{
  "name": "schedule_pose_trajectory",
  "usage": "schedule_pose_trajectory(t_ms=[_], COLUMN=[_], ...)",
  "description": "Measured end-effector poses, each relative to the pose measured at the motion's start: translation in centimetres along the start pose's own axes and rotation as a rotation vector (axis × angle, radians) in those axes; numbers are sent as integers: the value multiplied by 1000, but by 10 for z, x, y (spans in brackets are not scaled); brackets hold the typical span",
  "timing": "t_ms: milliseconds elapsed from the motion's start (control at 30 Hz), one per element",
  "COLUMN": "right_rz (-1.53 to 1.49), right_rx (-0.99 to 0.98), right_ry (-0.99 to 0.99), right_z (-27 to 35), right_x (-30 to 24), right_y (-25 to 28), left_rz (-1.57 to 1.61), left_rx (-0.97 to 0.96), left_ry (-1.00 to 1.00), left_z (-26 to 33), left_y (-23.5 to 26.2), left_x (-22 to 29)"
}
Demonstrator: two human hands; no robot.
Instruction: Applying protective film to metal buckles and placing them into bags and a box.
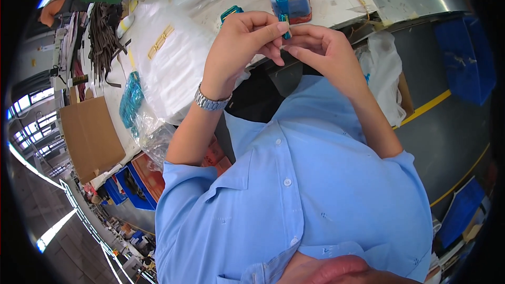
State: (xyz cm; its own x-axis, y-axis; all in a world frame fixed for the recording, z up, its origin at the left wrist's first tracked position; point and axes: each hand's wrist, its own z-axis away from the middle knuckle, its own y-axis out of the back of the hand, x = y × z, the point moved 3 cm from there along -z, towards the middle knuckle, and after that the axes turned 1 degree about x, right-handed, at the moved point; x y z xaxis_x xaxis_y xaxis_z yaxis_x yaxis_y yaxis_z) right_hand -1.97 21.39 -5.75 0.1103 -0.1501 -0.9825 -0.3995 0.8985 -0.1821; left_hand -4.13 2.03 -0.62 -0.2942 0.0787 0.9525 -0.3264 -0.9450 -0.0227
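My left hand (244, 37), with a metal watch on its wrist, pinches a small teal-and-gold piece (286, 34) between thumb and fingers. Against the other side of this piece are the fingertips of my right hand (329, 50), curled and drawn together; the fingers partly hide the piece. Just beyond my hands stands a blue tape dispenser (290, 1) with shiny teal tape on it. Behind my left hand lies another teal piece (231, 12). A gold rectangular frame (160, 42) rests on clear plastic sheeting (179, 76) to the left.
A bundle of teal-wrapped pieces (131, 102) lies at the white table's left side, near dark strips (105, 39) and a brown cardboard sheet (92, 137). White plastic bags (384, 73) hang at the right below the table edge. Blue bins (465, 58) stand on the floor.
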Motion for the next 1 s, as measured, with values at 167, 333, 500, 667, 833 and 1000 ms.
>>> schedule_pose_trajectory(t_ms=[167, 333, 500, 667, 833, 1000], right_rz=[-51, -146, -124, -44, -139, -122], right_rx=[45, 22, 77, 82, 37, 72], right_ry=[113, 106, 142, 159, 173, 160], right_z=[-18, -22, -15, -23, -22, -5], right_x=[-4, -3, -14, -11, -10, -7], right_y=[0, -2, -10, -3, -2, -6], left_rz=[94, 178, 250, 294, 237, 296], left_rx=[-43, -56, -81, -111, -43, -41], left_ry=[109, 161, 242, 292, 318, 333], left_z=[-10, -4, 0, -11, -9, 8], left_y=[11, 14, 17, 22, 15, 5], left_x=[-2, 2, 12, 11, 14, 8])
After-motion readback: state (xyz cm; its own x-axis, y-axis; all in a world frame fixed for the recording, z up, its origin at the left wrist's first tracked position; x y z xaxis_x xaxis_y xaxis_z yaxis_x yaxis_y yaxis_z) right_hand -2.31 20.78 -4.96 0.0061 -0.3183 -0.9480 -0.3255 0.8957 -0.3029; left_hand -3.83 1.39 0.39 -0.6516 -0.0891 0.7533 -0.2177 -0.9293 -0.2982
